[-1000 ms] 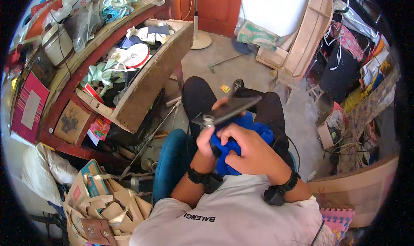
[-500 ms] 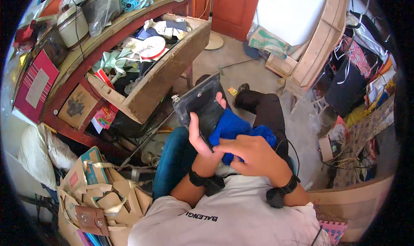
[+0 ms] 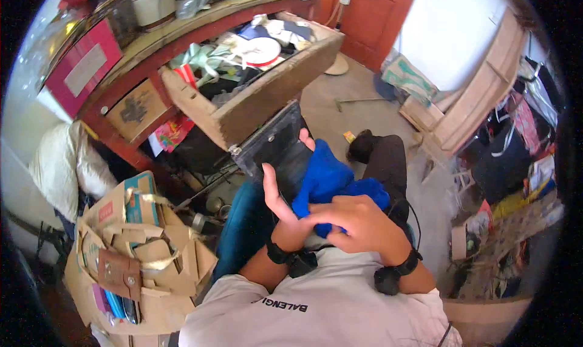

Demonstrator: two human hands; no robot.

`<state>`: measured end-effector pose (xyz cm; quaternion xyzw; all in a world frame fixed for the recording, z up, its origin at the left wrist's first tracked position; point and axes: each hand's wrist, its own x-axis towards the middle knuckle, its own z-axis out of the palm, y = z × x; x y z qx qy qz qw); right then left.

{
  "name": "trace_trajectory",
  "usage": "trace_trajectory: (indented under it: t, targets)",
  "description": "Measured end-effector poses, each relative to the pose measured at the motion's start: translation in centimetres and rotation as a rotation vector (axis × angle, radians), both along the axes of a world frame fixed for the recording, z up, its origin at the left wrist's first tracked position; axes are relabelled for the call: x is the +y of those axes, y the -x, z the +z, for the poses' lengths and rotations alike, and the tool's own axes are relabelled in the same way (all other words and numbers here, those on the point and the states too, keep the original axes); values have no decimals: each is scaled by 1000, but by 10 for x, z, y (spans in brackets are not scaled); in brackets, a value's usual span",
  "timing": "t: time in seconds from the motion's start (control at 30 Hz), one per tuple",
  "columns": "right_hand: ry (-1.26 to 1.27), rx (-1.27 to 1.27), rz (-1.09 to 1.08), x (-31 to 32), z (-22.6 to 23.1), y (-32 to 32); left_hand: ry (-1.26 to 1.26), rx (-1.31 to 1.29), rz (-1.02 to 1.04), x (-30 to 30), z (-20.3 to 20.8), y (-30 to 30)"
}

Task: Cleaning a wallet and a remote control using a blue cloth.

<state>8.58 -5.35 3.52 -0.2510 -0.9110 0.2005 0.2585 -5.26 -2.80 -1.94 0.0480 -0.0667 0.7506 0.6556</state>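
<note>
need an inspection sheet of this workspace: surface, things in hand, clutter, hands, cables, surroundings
Surface: work is held over the lap
Things in hand: black wallet, blue cloth bunched against it
Clutter: open drawer crammed with mixed items; brown wallet on the cardboard at left
Left hand: holds the black wallet, thumb raised
Right hand: over the blue cloth, fingers bent, grip partly hidden
Cables: thin black cable beside the right forearm
Surroundings: red door behind

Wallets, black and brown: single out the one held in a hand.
The black wallet, held up in the left hand; the brown wallet lies on the cardboard at the person's left, untouched.
</note>
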Motion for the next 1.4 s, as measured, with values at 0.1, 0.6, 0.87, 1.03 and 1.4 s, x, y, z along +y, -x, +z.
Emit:
trace_trajectory:
  t: [0.1,0.6,0.87,1.03,1.4]
  targets:
    - [38,-55,40,5,0,-1,-48,-153,-8,-1,0,13]
    - [-120,-22,97,9,5,30,-22,-289,21,-6,1,30]
    - [45,182,-421,31,-19,-6,-161,-387,21,-11,16,37]
    - [23,450,-453,15,-12,-13,-125,-418,-3,-9,18,34]
    - [312,561,-476,1,-8,-9,-105,-243,-110,1,13,11]
